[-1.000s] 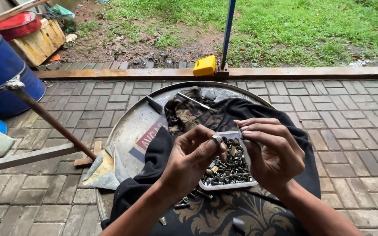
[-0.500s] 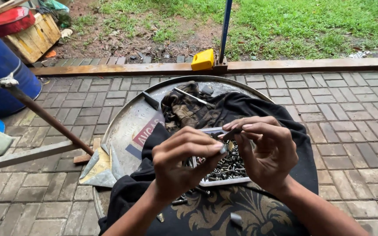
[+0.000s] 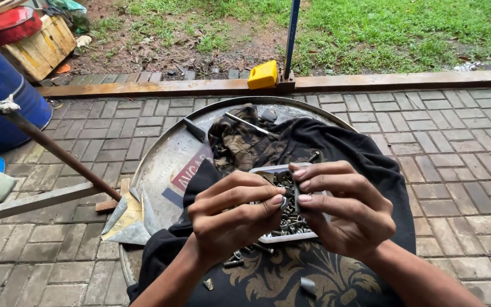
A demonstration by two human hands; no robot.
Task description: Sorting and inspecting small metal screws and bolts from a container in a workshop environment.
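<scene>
Both hands meet over the tray (image 3: 268, 237) of bolts: left hand (image 3: 231, 219) and right hand (image 3: 345, 213) pinch one small bolt (image 3: 289, 200) together. Black cloth (image 3: 342, 148) lies under the tray.

Soft, even daylight fills the view, brightest on the grass (image 3: 404, 28) far beyond the two hands, with no hard shadows and only faint shading under the left hand (image 3: 231, 219) and right hand (image 3: 345, 213) where their fingertips meet. The metal lid (image 3: 160, 165) to the left of that grip shows a dull sheen rather than glare, and the black cloth (image 3: 365, 153) beneath it stays dark with little detail. Focus is sharp at the grip; straight lines bow slightly toward the frame edges.
</scene>
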